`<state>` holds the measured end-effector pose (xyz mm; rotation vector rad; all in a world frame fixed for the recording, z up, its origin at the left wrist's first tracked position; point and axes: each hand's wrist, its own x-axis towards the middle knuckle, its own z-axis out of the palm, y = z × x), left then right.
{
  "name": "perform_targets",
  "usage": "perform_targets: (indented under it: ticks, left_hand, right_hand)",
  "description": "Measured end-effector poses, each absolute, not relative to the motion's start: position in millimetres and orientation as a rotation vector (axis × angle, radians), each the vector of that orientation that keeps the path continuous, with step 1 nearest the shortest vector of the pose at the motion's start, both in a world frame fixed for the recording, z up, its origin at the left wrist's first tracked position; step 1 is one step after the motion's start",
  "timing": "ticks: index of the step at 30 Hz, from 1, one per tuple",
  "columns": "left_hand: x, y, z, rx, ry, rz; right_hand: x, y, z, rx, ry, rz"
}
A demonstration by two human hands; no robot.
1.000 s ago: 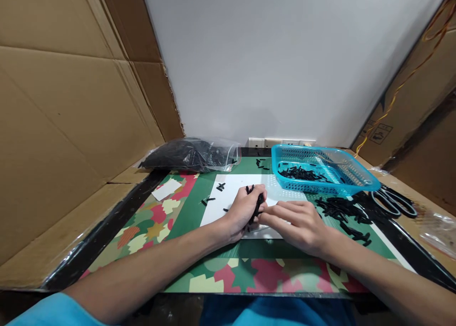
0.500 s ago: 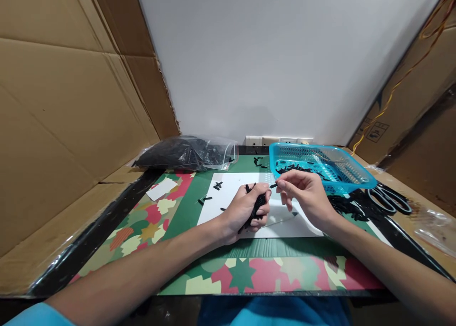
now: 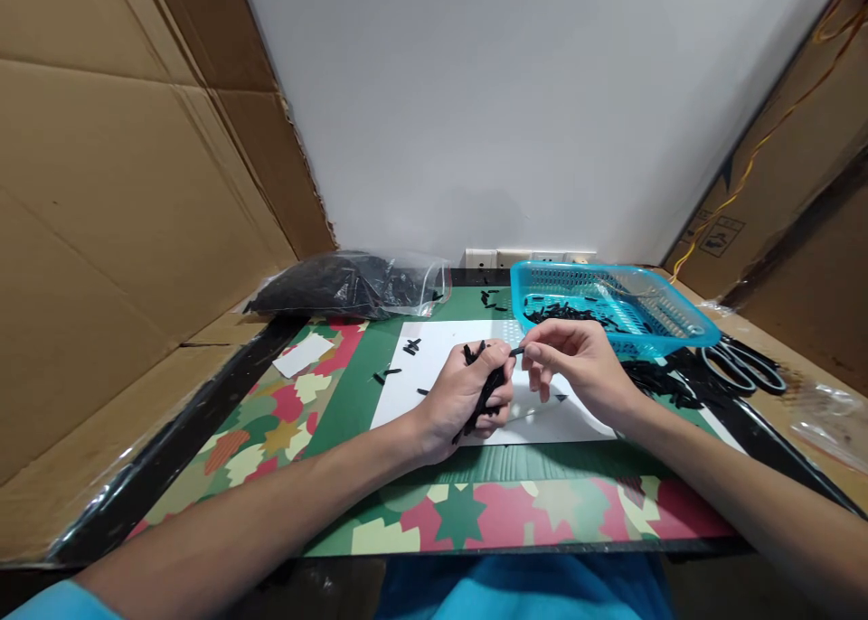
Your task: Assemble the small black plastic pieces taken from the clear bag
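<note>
A bunch of short black strips (image 3: 486, 401) is clasped in my left hand (image 3: 467, 389), its fingers wrapped round them above a white sheet (image 3: 400, 412). My right hand (image 3: 576, 358) pinches one small black piece (image 3: 517, 351) between thumb and fingertips. That piece reaches across to the left thumb and forefinger, and its far end seems to touch them. What the pieces are exactly is too small to tell. A few similar loose black pieces (image 3: 411, 345) lie on the sheet's left part.
Behind my right hand stands a blue plastic basket (image 3: 692, 335) holding many black pieces. A black pile (image 3: 661, 380) and scissors (image 3: 742, 367) lie to the right. At the back left rests a clear bag of black material (image 3: 339, 286). Cardboard (image 3: 136, 150) walls the left side.
The small black piece in my right hand has come closer to the left thumb and forefinger and now meets them. The view has shifted slightly.
</note>
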<state>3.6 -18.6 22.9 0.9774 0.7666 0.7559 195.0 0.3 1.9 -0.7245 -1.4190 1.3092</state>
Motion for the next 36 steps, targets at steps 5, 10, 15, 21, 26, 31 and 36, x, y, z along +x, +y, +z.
perform_targets:
  ticks: [5, 10, 15, 21, 26, 31, 36]
  left_hand:
    - [2.5, -17.4, 22.7, 0.967, 0.759, 0.781]
    - [2.0, -16.9, 23.4, 0.968, 0.756, 0.777]
    - [2.1, -17.0, 24.1, 0.972, 0.764, 0.781]
    - [2.1, -16.6, 23.0, 0.959, 0.753, 0.794]
    - [1.3, -15.8, 22.1, 0.968, 0.725, 0.810]
    - [-0.1, -15.2, 23.7, 0.982, 0.690, 0.823]
    - [-0.9, -15.2, 22.9, 0.982, 0.665, 0.826]
  right_hand:
    - [198.1, 2.2, -0.3, -0.712, -1.434, 1.317]
    - [200.2, 1.2, 1.2, -0.699, -1.471, 1.269]
    - [201.2, -2.7, 5.0, -0.683, -1.509, 1.227]
    - [201.9, -4.3, 5.3, -0.697, -1.530, 1.224]
    - [202.8, -2.1, 6.3, -0.714, -1.545, 1.241]
    - [203.5, 2.5, 6.2, -0.729, -1.608, 1.319]
    - [203.2, 0.8, 5.5, -0.681, -1.609, 1.340]
